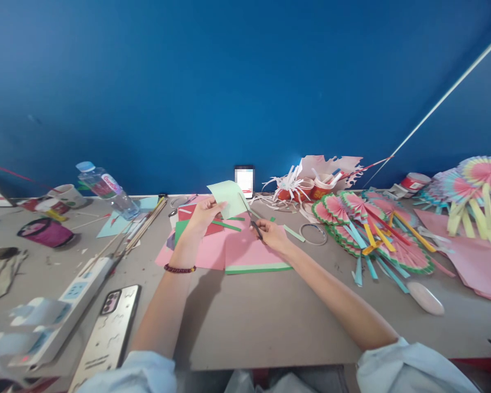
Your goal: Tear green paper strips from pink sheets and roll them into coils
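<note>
Pinched between thumb and fingers of my left hand (208, 212) is a pale green sheet of paper (229, 197), raised above the table. My right hand (269, 233) grips a pair of scissors (255, 226), whose blades point up and left at the sheet's right edge. A narrow strip at that edge stands slightly apart from the sheet. Beneath both hands lie pink sheets (245, 251), with a green-edged stack at the front. Red and dark green paper (181, 228) sits under my left wrist. A pale green strip (294, 233) rests right of my right hand.
Folded paper fans (376, 229) with ribbons crowd the right side. Red paper cups (306, 188) with shredded paper stand at the back. A lit phone (244, 181) leans on the blue wall. At left are a tilted bottle (106, 188), a power strip (71, 305) and another phone (108, 333).
</note>
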Tool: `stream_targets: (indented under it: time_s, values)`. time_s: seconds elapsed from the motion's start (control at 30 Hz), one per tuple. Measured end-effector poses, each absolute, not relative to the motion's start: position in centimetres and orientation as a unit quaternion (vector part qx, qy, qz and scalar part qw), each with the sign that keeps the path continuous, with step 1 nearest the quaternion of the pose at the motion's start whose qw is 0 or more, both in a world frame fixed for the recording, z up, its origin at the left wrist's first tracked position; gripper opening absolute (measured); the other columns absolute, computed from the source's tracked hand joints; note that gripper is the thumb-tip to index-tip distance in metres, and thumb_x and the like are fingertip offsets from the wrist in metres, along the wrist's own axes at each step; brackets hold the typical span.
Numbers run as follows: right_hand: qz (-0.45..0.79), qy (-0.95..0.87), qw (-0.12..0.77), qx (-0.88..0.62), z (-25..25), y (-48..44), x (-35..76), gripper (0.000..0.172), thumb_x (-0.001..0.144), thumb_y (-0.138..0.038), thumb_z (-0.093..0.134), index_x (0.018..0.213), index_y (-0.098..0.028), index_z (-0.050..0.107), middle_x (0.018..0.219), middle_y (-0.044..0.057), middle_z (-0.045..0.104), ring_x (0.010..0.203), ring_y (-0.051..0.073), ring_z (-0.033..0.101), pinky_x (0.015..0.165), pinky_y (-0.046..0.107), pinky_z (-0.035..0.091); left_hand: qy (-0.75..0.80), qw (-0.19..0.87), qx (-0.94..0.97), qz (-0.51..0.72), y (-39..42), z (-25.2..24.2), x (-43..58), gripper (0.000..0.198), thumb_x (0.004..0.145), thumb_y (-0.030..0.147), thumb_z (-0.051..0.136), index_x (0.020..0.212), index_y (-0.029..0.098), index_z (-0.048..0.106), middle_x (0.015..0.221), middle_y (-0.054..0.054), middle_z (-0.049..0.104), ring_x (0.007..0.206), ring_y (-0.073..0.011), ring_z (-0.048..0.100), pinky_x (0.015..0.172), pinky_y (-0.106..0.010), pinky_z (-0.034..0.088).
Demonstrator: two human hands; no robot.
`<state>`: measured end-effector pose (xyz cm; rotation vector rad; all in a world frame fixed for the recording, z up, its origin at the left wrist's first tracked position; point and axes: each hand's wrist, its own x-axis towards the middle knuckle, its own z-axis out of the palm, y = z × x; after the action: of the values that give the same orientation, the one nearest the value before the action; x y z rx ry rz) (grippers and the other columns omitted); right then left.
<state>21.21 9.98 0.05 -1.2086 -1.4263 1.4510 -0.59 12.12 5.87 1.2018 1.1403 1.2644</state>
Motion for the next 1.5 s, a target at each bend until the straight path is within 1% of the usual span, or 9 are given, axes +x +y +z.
stream_targets:
  time_s: [0.1, 0.27, 0.47, 0.6, 0.7, 0.87, 1.1, 1.33, 1.5]
  values:
    - [0.571, -0.556, 0.374, -0.474, 0.1, 9.9, 21.2, 0.042, 0.064, -0.057, 0.077, 0.069, -0.021, 0.055, 0.054, -0.007, 0.051, 0.047, 0.008, 0.033, 0.048, 0.024, 0.022, 0.48, 0.495, 0.496, 0.529, 12.0, 5.9, -0.3, 0.051, 0.047, 0.047, 0.097, 0.081, 0.017, 0.074, 0.073, -0.005, 0.076, 0.061, -0.0168, 0.065, 0.056, -0.027, 0.05]
    - [0.571, -0.566, 0.358, -0.476, 1.4, 9.2, 20.9, 0.041, 0.061, -0.054, 0.081, 0.066, -0.021, 0.056, 0.052, -0.005, 0.053, 0.05, 0.009, 0.037, 0.05, 0.025, 0.024, 0.489, 0.497, 0.424, 0.578, 12.2, 5.2, 0.3, 0.056, 0.046, 0.051, 0.096, 0.084, 0.016, 0.075, 0.083, -0.009, 0.078, 0.075, -0.024, 0.072, 0.058, -0.029, 0.053]
    - [0.581, -0.568, 0.342, -0.472, 2.3, 8.6, 20.7, 0.042, 0.059, -0.054, 0.083, 0.066, -0.022, 0.057, 0.054, -0.005, 0.055, 0.051, 0.01, 0.039, 0.051, 0.025, 0.026, 0.505, 0.474, 0.404, 0.597, 12.1, 4.6, 0.4, 0.054, 0.048, 0.052, 0.095, 0.083, 0.016, 0.074, 0.085, -0.009, 0.078, 0.076, -0.0236, 0.072, 0.059, -0.029, 0.052]
    - [0.586, -0.557, 0.337, -0.483, 2.2, 8.6, 20.7, 0.043, 0.06, -0.056, 0.081, 0.066, -0.022, 0.055, 0.054, -0.005, 0.054, 0.05, 0.009, 0.038, 0.05, 0.025, 0.025, 0.499, 0.475, 0.411, 0.597, 11.9, 4.9, 0.5, 0.056, 0.049, 0.053, 0.095, 0.087, 0.016, 0.076, 0.087, -0.01, 0.079, 0.081, -0.0253, 0.073, 0.065, -0.032, 0.055]
    - [0.594, -0.553, 0.338, -0.476, 2.0, 8.7, 20.8, 0.043, 0.06, -0.056, 0.08, 0.069, -0.021, 0.056, 0.055, -0.005, 0.055, 0.05, 0.009, 0.038, 0.05, 0.024, 0.025, 0.497, 0.478, 0.408, 0.598, 11.9, 5.2, 0.8, 0.059, 0.043, 0.052, 0.097, 0.084, 0.016, 0.076, 0.083, -0.01, 0.078, 0.084, -0.0278, 0.073, 0.07, -0.035, 0.056]
    - [0.602, -0.55, 0.347, -0.462, 1.8, 8.9, 20.9, 0.046, 0.059, -0.057, 0.082, 0.069, -0.02, 0.057, 0.056, -0.005, 0.055, 0.051, 0.008, 0.038, 0.049, 0.024, 0.024, 0.506, 0.491, 0.403, 0.583, 11.7, 5.1, 1.4, 0.059, 0.037, 0.051, 0.098, 0.079, 0.015, 0.077, 0.085, -0.011, 0.079, 0.085, -0.0287, 0.073, 0.069, -0.034, 0.056]
    - [0.605, -0.542, 0.368, -0.452, 1.5, 9.2, 20.8, 0.052, 0.057, -0.064, 0.081, 0.068, -0.02, 0.055, 0.056, -0.005, 0.055, 0.05, 0.008, 0.038, 0.049, 0.025, 0.023, 0.489, 0.504, 0.44, 0.559, 11.2, 4.8, 1.7, 0.051, 0.049, 0.049, 0.095, 0.085, 0.015, 0.08, 0.085, -0.011, 0.079, 0.081, -0.0282, 0.073, 0.063, -0.033, 0.055]
    - [0.591, -0.558, 0.37, -0.45, 1.5, 9.2, 20.9, 0.054, 0.06, -0.069, 0.077, 0.069, -0.02, 0.055, 0.056, -0.005, 0.055, 0.052, 0.008, 0.039, 0.052, 0.026, 0.025, 0.496, 0.504, 0.448, 0.547, 11.1, 4.8, 1.7, 0.049, 0.052, 0.049, 0.094, 0.086, 0.016, 0.081, 0.083, -0.011, 0.079, 0.076, -0.0257, 0.072, 0.055, -0.03, 0.052]
    - [0.588, -0.564, 0.371, -0.446, 1.6, 9.2, 20.8, 0.057, 0.059, -0.071, 0.078, 0.068, -0.02, 0.053, 0.056, -0.005, 0.055, 0.054, 0.009, 0.04, 0.054, 0.027, 0.026, 0.489, 0.505, 0.449, 0.551, 11.2, 4.7, 1.7, 0.052, 0.051, 0.047, 0.095, 0.09, 0.016, 0.081, 0.084, -0.011, 0.079, 0.079, -0.0283, 0.074, 0.06, -0.033, 0.056]
